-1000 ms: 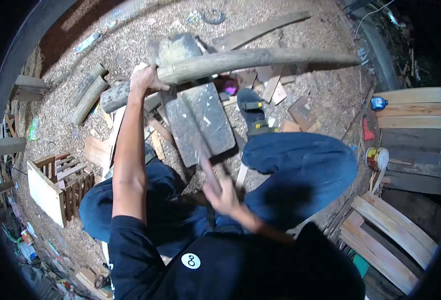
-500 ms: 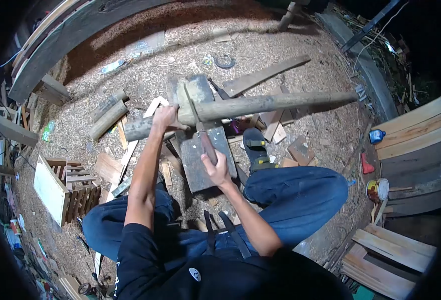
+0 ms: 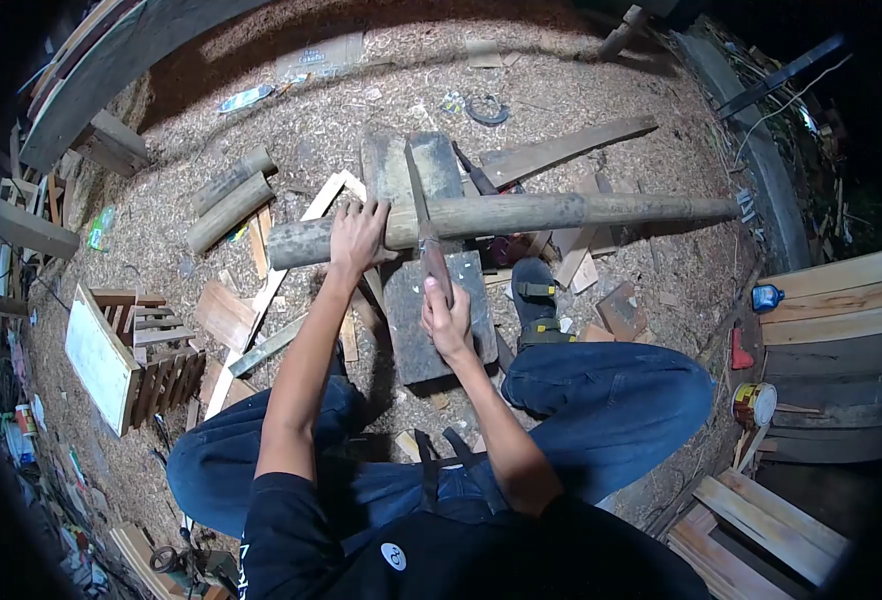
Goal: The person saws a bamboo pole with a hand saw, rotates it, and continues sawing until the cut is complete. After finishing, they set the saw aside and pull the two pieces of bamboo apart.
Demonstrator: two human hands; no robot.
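A long round wooden pole (image 3: 561, 211) lies across a dark flat block (image 3: 431, 310) on the ground in front of me. My left hand (image 3: 357, 236) grips the pole near its left end. A knife with a long blade (image 3: 419, 200) is in my right hand (image 3: 447, 318), which is closed on the handle. The blade rests against the pole just right of my left hand. My legs in blue jeans are spread on either side of the block, and my right foot in a sandal (image 3: 535, 295) is beside it.
Short logs (image 3: 226, 200) lie at the left, with scrap boards (image 3: 226, 313) and a small slatted crate (image 3: 151, 360). A long plank (image 3: 566, 148) lies behind the pole. A paint tin (image 3: 754, 404), a blue bottle (image 3: 765, 297) and stacked planks (image 3: 821, 300) are at the right. Wood chips cover the ground.
My right hand has come forward from near my lap and brought the knife blade onto the pole. The pole has dropped lower and lies level on the block. My view has tilted.
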